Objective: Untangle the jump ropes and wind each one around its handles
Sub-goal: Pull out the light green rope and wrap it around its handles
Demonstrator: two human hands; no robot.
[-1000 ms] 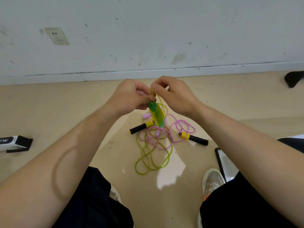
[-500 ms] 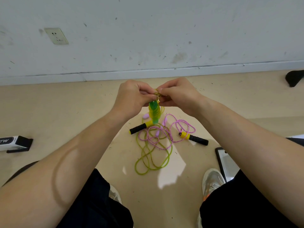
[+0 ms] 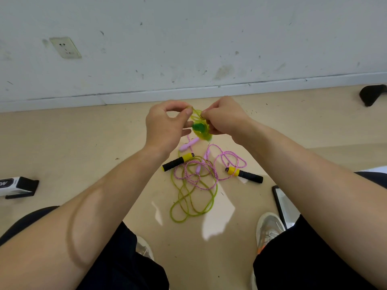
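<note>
Beige floor (image 3: 94,147), scuffed white wall (image 3: 209,38) behind, wall socket (image 3: 65,48) at upper left.

Left hand (image 3: 165,126): thumb and forefinger pinch a loop of the yellow-green rope (image 3: 192,197). Right hand (image 3: 225,118): fingertips pinch the same loop just beside the left, and the lower fingers curl against the green handles (image 3: 200,129), which hang between my two hands above the floor (blurred, so I cannot count the turns round them). The rest of that rope trails down into loose coils on the floor between my knees.

Pink speckled rope (image 3: 209,174) lies tangled over those coils. Two black-and-yellow handles (image 3: 178,162) sit on either side of the tangle; a pink handle (image 3: 188,145) lies under my left hand.

White-and-black box (image 3: 16,186) at far left, dark-framed screen (image 3: 281,204) beside my right shoe (image 3: 269,229).
</note>
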